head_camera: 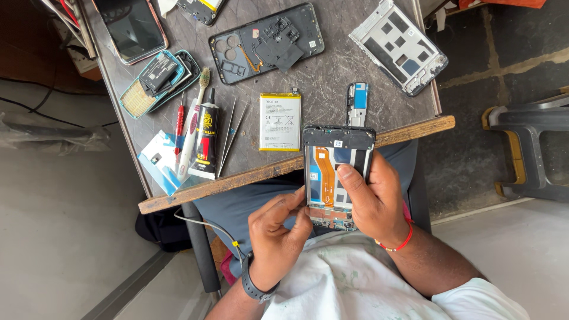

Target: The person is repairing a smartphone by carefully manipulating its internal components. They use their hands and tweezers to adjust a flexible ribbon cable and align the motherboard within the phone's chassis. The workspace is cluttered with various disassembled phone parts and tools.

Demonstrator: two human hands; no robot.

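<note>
Opened phone (333, 178) is sitting in both hands over the lap, just off the near edge of the counter (332, 77). Long axis is running near-vertical in view: dark top end pointing away, overlapping the wooden edge strip (249, 178); bottom end pointing at the torso. Open side is facing up, orange flex cable (325, 172) running lengthwise down the inside.

Right hand (373, 201) is wrapping the phone's right edge, thumb pressing onto the internals mid-frame, other fingers hidden behind. Left hand (277, 228) is working at the lower left edge, fingers pressed together and curled in at the frame's corner; can't tell whether they're pinching a tool or only the frame.

Counter is crowding up:
- battery (280, 121) lying flat just left of the phone's top end, long axis parallel to it
- small blue part (357, 104) just beyond the top end
- tweezers (230, 136), glue tube (206, 139), toothbrush (192, 127), red screwdriver (179, 124) lying side by side further left, all roughly parallel to the phone
- back cover (267, 41) and metal frame (398, 44) at the far side, both lying diagonal

Open room: mostly the lap side, below the wooden edge; bare counter only in the strip right of the blue part.
</note>
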